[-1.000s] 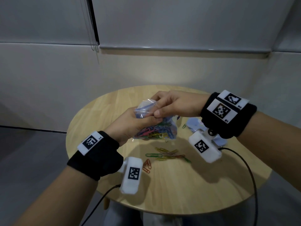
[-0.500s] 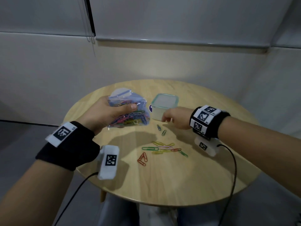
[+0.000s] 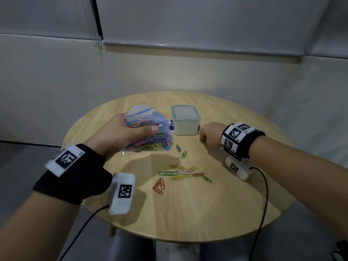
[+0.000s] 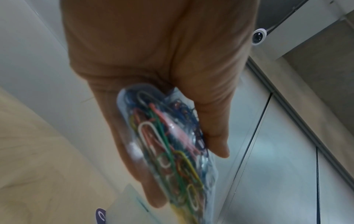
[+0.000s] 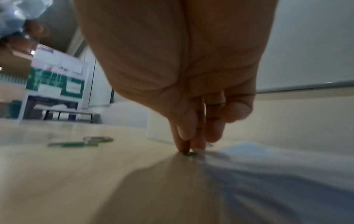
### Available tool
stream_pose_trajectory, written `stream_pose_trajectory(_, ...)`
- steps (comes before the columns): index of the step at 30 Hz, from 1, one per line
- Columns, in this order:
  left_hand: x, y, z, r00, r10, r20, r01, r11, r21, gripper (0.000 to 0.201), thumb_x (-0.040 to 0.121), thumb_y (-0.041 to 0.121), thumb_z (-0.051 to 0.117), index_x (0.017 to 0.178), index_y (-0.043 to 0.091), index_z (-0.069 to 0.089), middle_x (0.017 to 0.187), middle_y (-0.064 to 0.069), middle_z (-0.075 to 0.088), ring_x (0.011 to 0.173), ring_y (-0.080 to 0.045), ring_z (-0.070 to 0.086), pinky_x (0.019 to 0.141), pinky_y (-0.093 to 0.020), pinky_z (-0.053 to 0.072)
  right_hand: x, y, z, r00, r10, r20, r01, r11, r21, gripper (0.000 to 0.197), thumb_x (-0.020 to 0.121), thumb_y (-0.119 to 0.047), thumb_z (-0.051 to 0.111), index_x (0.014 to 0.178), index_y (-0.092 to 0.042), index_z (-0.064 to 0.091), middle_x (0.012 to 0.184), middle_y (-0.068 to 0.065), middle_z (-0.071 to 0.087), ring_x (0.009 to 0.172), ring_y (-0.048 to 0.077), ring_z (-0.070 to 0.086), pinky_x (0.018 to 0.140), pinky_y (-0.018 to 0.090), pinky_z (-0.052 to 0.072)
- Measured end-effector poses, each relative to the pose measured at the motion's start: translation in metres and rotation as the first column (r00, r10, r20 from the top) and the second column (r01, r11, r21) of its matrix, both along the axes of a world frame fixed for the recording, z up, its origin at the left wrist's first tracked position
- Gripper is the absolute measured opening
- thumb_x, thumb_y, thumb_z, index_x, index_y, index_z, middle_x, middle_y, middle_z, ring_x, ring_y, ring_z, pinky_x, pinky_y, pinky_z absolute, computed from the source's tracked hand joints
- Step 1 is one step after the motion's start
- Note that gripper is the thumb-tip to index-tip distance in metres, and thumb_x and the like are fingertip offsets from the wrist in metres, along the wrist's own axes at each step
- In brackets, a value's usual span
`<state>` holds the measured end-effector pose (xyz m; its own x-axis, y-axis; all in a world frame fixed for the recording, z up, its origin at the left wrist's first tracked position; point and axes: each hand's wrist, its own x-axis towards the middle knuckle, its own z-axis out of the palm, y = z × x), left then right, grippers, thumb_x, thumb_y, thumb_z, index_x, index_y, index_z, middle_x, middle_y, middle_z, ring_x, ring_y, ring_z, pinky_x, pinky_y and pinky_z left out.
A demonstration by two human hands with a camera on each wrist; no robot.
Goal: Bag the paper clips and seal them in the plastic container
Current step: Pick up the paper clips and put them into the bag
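My left hand (image 3: 130, 133) grips a clear zip bag (image 3: 150, 143) full of coloured paper clips, thumb across its front, held just above the table's left side. In the left wrist view the bag (image 4: 172, 151) lies between thumb and fingers. The bag's mouth points up and away. My right hand (image 3: 203, 138) is down on the table just right of the plastic container (image 3: 185, 121), which has a teal rim. In the right wrist view its thumb and fingertips (image 5: 184, 144) pinch a small green paper clip (image 5: 190, 153) against the wood.
Loose paper clips lie mid-table: two small ones (image 3: 180, 151), a mixed cluster (image 3: 185, 174) and an orange pair (image 3: 159, 186). The round wooden table (image 3: 197, 213) stands by a grey wall. Cables run from both wrist cameras over the near edge.
My right hand left the bag's top and dropped to the table beside the container. My left hand carried the bag to the left, which uncovered the container.
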<state>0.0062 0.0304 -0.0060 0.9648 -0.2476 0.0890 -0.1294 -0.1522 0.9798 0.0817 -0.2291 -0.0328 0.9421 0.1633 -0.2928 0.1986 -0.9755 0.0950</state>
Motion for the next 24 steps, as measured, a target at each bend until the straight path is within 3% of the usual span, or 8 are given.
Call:
stream_pose_trajectory(2, -0.001, 0.002, -0.001, 1.0, 0.007, -0.004, -0.007, 1.0, 0.007, 0.022, 0.082, 0.018, 0.072, 0.103, 0.014, 0.073, 0.086, -0.005, 0.076, 0.068, -0.012, 0.071, 0.052, -0.022, 0.055, -0.001, 0.001, -0.003, 1.0, 0.003, 0.011, -0.002, 0.999, -0.04, 0.008, 0.082, -0.005, 0.054, 0.077, -0.01, 0.058, 0.081, 0.01, 0.056, 0.071, 0.029, 0.048, 0.063, 0.03, 0.039)
stream_pose_trajectory(5, -0.002, 0.005, -0.002, 1.0, 0.026, -0.001, -0.026, 0.999, 0.019, 0.025, 0.078, 0.023, 0.074, 0.102, 0.016, 0.074, 0.091, -0.01, 0.076, 0.072, -0.016, 0.071, 0.056, -0.026, 0.058, 0.0, -0.003, -0.008, 0.998, 0.065, 0.001, -0.065, 0.997, -0.036, 0.023, 0.081, -0.006, 0.053, 0.098, -0.006, 0.069, 0.089, 0.015, 0.063, 0.074, 0.03, 0.054, 0.065, 0.031, 0.042)
stream_pose_trajectory(9, -0.002, 0.007, -0.003, 0.999, 0.049, -0.006, -0.049, 0.999, -0.011, 0.015, 0.079, 0.02, 0.074, 0.082, 0.034, 0.078, 0.084, -0.001, 0.077, 0.071, -0.012, 0.071, 0.058, -0.026, 0.058, -0.005, -0.008, -0.009, 0.993, 0.071, 0.097, -0.079, 0.993, 0.084, 0.031, 0.09, -0.015, 0.052, 0.119, -0.013, 0.061, 0.117, 0.008, 0.061, 0.106, 0.028, 0.058, 0.089, 0.033, 0.044)
stream_pose_trajectory(14, 0.0, 0.006, -0.003, 0.999, 0.032, 0.007, -0.032, 0.999, 0.02, 0.022, 0.082, 0.018, 0.073, 0.103, 0.013, 0.073, 0.083, -0.004, 0.076, 0.066, -0.012, 0.071, 0.05, -0.02, 0.052, -0.009, -0.021, 0.003, 0.992, -0.124, 0.005, 0.124, 0.992, -0.038, 0.029, 0.086, -0.006, 0.052, 0.11, -0.007, 0.068, 0.115, 0.013, 0.067, 0.103, 0.03, 0.063, 0.09, 0.035, 0.049)
stream_pose_trajectory(19, 0.003, 0.004, -0.003, 1.0, 0.019, 0.001, -0.019, 0.999, 0.032, 0.025, 0.081, 0.02, 0.074, 0.105, 0.014, 0.073, 0.086, -0.006, 0.076, 0.068, -0.014, 0.07, 0.051, -0.023, 0.053, -0.006, -0.027, 0.005, 0.981, -0.18, 0.07, 0.179, 0.984, 0.007, 0.027, 0.087, -0.006, 0.05, 0.108, -0.005, 0.068, 0.111, 0.015, 0.069, 0.1, 0.031, 0.065, 0.088, 0.039, 0.051)
stream_pose_trajectory(24, 0.004, 0.003, 0.0, 1.0, 0.013, 0.005, -0.013, 0.999, 0.03, 0.03, 0.077, 0.024, 0.076, 0.105, 0.015, 0.073, 0.089, -0.008, 0.076, 0.071, -0.015, 0.071, 0.051, -0.024, 0.054, -0.002, -0.012, 0.004, 0.984, -0.179, 0.009, 0.179, 0.984, 0.003, 0.034, 0.091, -0.007, 0.046, 0.121, -0.002, 0.061, 0.125, 0.017, 0.062, 0.114, 0.032, 0.059, 0.095, 0.038, 0.048)
